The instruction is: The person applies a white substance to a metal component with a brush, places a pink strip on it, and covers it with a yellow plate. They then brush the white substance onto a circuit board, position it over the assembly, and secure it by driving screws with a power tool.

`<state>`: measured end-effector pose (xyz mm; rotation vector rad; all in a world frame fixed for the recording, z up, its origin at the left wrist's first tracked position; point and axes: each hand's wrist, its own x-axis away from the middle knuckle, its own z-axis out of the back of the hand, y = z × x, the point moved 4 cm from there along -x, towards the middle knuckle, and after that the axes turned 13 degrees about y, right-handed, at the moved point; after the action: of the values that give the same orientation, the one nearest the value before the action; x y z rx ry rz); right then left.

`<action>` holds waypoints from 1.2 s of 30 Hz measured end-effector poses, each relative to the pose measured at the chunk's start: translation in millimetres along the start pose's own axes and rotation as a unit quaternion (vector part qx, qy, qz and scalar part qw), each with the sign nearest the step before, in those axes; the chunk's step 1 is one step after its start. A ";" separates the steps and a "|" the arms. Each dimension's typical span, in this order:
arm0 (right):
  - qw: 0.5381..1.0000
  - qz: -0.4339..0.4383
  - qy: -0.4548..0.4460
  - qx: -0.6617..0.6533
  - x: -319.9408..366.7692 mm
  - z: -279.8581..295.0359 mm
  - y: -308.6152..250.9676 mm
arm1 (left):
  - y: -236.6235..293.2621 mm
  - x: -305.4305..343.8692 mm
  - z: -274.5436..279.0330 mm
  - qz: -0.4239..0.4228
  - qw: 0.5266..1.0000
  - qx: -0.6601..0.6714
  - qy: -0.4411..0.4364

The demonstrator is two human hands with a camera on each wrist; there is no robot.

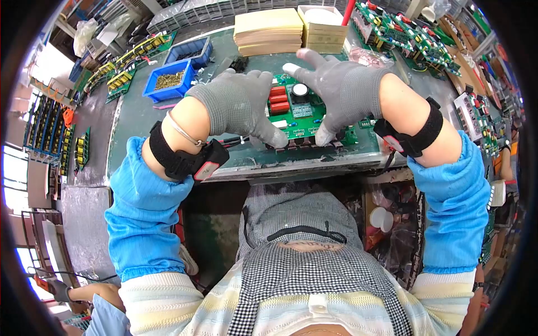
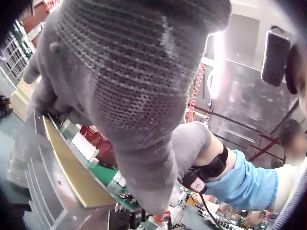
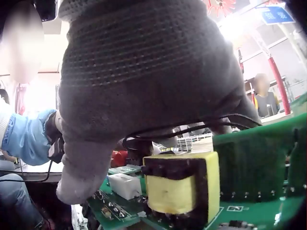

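A green circuit board lies near the table's front edge between both grey-gloved hands. It carries red block components and a round white-topped capacitor. My left hand grips the board's left side, thumb at the near edge and fingers bent toward the far side. Metal plates stand beside that hand in the left wrist view. Over the right side, my right hand spreads wide, its thumb at the near edge and its forefinger stretched outward. Below its palm, the right wrist view shows a yellow-wrapped transformer.
Blue bins of small parts stand at the back left. Behind the board are a stack of yellowish sheets and a white box beside a red post. More populated boards sit at the back right.
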<state>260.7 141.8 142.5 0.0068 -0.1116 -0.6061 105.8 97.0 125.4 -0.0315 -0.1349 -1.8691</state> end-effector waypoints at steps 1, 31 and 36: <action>1.000 0.008 0.017 0.011 0.1 -1.1 -2.1 | 0.2 1.8 -0.9 0.000 1.000 0.010 0.008; 0.995 0.079 0.061 0.011 -0.1 -17.6 2.6 | -24.9 30.9 1.8 -0.085 0.931 0.196 0.294; 0.999 0.042 0.015 -0.017 -1.2 -11.6 -2.3 | -7.9 10.5 -21.4 -0.086 0.976 0.082 0.182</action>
<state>259.7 140.3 130.7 -0.0223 -0.0729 -0.5230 96.1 87.0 104.5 0.4476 -0.0375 -1.9977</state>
